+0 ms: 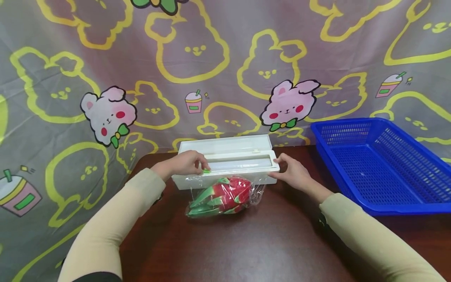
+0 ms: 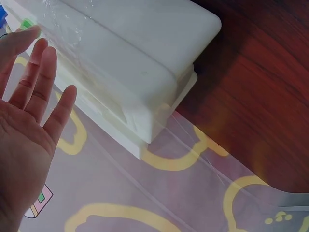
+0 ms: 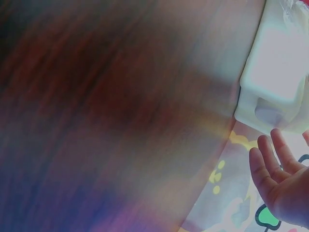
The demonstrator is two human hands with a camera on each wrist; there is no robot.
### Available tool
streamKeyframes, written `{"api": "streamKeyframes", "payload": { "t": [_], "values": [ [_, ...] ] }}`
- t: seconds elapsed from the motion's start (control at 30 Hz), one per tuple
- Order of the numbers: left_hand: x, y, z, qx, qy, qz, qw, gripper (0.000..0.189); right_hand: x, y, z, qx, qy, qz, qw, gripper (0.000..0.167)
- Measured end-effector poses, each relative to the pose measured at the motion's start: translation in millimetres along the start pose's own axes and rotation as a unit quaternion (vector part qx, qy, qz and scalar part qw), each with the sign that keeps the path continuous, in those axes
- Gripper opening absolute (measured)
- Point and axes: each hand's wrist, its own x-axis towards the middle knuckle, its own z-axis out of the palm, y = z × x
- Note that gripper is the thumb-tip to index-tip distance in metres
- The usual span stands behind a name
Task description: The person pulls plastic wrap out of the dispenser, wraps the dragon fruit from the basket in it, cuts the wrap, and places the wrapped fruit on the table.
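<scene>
A white cling film dispenser [image 1: 183, 182] stands at the back of the table, its lid [image 1: 225, 145] raised and a film roll [image 1: 243, 163] inside. At the slot, the left hand [image 1: 184, 162] pinches a small green slider [image 1: 206, 171] between thumb and forefinger; its other fingers extend loosely in the left wrist view. The right hand [image 1: 293, 171] grips the dispenser's right end, thumb in front and fingers behind. Against the dispenser's front lies a red and green dragon fruit [image 1: 234, 192], covered by clear film. In the right wrist view, the right hand's thumb is out of sight.
A blue plastic basket [image 1: 318, 147] with perforated walls sits on the right of the brown wooden table [image 1: 239, 250]. Behind the dispenser hangs a patterned curtain [image 1: 225, 94], close to the raised lid.
</scene>
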Motion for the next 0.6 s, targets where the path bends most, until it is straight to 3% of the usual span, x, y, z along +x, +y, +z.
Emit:
{"api": "streamKeyframes", "payload": {
  "t": [0.6],
  "values": [
    [-23.0, -11.8, -2.6, -0.005, 0.024, -0.021, 0.9995, 0.02, 0.7, -0.1, 0.3, 0.004, 0.006, -0.014, 0.9999, 0.046]
  ]
}}
